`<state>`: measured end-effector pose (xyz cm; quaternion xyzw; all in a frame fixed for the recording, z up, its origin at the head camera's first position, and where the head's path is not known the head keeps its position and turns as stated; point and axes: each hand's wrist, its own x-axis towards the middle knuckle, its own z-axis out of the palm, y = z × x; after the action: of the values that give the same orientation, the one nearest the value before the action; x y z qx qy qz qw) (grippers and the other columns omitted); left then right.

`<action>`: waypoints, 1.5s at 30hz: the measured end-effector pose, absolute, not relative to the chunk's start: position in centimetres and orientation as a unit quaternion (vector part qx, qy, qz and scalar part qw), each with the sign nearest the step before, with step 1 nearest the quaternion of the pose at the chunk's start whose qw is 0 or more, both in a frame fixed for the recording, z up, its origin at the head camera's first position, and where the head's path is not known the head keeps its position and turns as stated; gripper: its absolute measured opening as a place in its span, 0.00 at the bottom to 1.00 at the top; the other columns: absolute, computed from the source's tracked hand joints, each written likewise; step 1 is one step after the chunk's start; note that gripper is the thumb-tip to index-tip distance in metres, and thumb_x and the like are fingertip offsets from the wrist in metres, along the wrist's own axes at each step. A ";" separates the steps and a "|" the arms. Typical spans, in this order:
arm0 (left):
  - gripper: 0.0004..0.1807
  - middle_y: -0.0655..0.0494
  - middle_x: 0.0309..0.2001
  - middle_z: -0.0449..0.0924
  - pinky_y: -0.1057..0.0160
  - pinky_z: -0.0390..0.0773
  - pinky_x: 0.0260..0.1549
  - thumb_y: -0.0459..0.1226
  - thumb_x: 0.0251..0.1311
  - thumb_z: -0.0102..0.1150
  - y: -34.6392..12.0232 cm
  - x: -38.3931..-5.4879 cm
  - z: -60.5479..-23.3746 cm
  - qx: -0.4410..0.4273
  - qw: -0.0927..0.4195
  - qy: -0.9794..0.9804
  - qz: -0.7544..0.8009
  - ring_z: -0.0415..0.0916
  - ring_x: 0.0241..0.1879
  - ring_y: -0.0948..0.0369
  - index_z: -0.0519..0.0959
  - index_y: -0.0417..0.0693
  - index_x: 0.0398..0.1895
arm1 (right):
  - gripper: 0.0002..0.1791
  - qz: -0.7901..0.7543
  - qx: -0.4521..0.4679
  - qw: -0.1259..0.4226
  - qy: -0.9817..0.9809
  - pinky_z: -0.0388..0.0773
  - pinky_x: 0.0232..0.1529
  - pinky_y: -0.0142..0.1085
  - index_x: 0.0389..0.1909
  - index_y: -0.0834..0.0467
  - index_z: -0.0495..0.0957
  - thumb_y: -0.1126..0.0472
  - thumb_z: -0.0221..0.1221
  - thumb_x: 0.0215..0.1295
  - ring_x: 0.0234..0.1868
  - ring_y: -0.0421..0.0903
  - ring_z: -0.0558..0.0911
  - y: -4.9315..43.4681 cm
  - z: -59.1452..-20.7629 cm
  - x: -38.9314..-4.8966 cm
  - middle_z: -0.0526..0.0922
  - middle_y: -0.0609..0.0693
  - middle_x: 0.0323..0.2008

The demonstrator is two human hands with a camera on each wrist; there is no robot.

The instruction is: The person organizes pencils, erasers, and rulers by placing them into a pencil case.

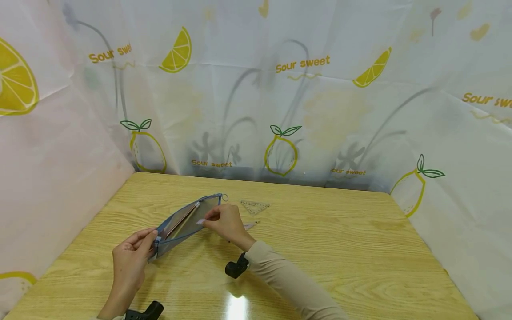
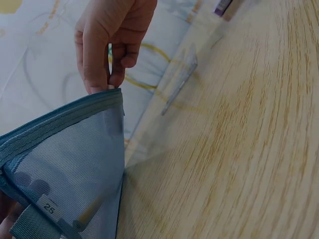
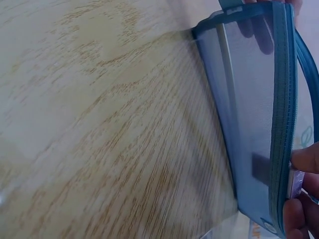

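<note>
My left hand (image 1: 134, 255) grips the near left end of a blue mesh zip pouch (image 3: 249, 99), thumb at the rim. The pouch is unzipped and its mouth gapes upward. Long thin items lie inside, among them a yellowish pencil-like stick (image 2: 89, 211). At the pouch's right side, my right hand (image 1: 228, 224) pinches a small pale lilac block, like an eraser (image 3: 295, 183), between thumb and fingers. The block is right at the zipper edge, over the mouth in the head view. Part of it is covered by the fingertips.
A clear triangular set square (image 1: 254, 207) lies on the wooden table (image 1: 340, 249) beyond the right hand. Nearer that hand is a small pale item with a pointed tip (image 1: 251, 225), partly hidden by the wrist. White lemon-printed sheets (image 1: 240, 98) stand along the table's back and sides.
</note>
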<state>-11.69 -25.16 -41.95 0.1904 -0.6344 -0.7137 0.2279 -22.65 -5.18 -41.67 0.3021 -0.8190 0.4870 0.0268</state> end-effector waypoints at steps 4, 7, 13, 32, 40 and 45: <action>0.05 0.61 0.25 0.84 0.70 0.80 0.23 0.32 0.63 0.62 -25.2 -11.7 -42.0 0.188 0.227 -0.633 -0.716 0.82 0.26 0.68 0.86 0.41 0.36 | 0.02 0.477 0.305 0.028 -0.823 0.76 0.29 0.24 0.31 0.62 0.86 0.67 0.68 0.58 0.25 0.32 0.80 -5.2 -41.7 -22.6 0.84 0.46 0.26; 0.05 0.61 0.25 0.84 0.70 0.80 0.23 0.32 0.63 0.62 -25.2 -11.7 -42.1 0.187 0.226 -0.633 -0.716 0.82 0.27 0.67 0.86 0.40 0.37 | 0.02 0.469 0.307 0.030 -0.828 0.76 0.29 0.24 0.31 0.62 0.86 0.67 0.68 0.58 0.25 0.32 0.79 -5.1 -41.6 -22.6 0.84 0.46 0.26; 0.06 0.60 0.26 0.84 0.70 0.80 0.24 0.32 0.63 0.62 -25.1 -11.7 -42.0 0.184 0.223 -0.634 -0.717 0.82 0.27 0.67 0.85 0.38 0.38 | 0.03 0.463 0.309 0.029 -0.830 0.76 0.29 0.24 0.32 0.63 0.86 0.67 0.68 0.58 0.26 0.32 0.79 -5.0 -41.5 -22.6 0.84 0.46 0.27; 0.05 0.60 0.26 0.84 0.70 0.80 0.23 0.32 0.63 0.63 -25.0 -11.6 -42.0 0.190 0.225 -0.626 -0.722 0.82 0.26 0.67 0.86 0.40 0.37 | 0.04 0.468 0.318 0.039 -0.824 0.76 0.30 0.24 0.34 0.63 0.86 0.68 0.66 0.59 0.27 0.33 0.80 -4.9 -41.5 -22.7 0.85 0.48 0.29; 0.04 0.59 0.25 0.84 0.71 0.79 0.22 0.32 0.62 0.63 -24.9 -11.6 -42.0 0.182 0.221 -0.621 -0.730 0.81 0.24 0.67 0.86 0.40 0.35 | 0.04 0.466 0.320 0.047 -0.824 0.76 0.31 0.24 0.36 0.64 0.86 0.68 0.65 0.60 0.29 0.35 0.80 -4.8 -41.2 -22.7 0.86 0.49 0.31; 0.04 0.60 0.25 0.84 0.71 0.79 0.21 0.32 0.63 0.63 -24.9 -11.6 -42.0 0.189 0.221 -0.626 -0.724 0.80 0.23 0.67 0.86 0.42 0.35 | 0.05 0.461 0.327 0.042 -0.824 0.76 0.32 0.24 0.37 0.64 0.85 0.68 0.65 0.60 0.30 0.37 0.81 -4.5 -41.0 -22.7 0.86 0.51 0.33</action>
<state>-11.56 -24.92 -41.96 0.1894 -0.6259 -0.7237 0.2206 -22.70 -4.52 -41.03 0.3267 -0.8239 0.4612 0.0423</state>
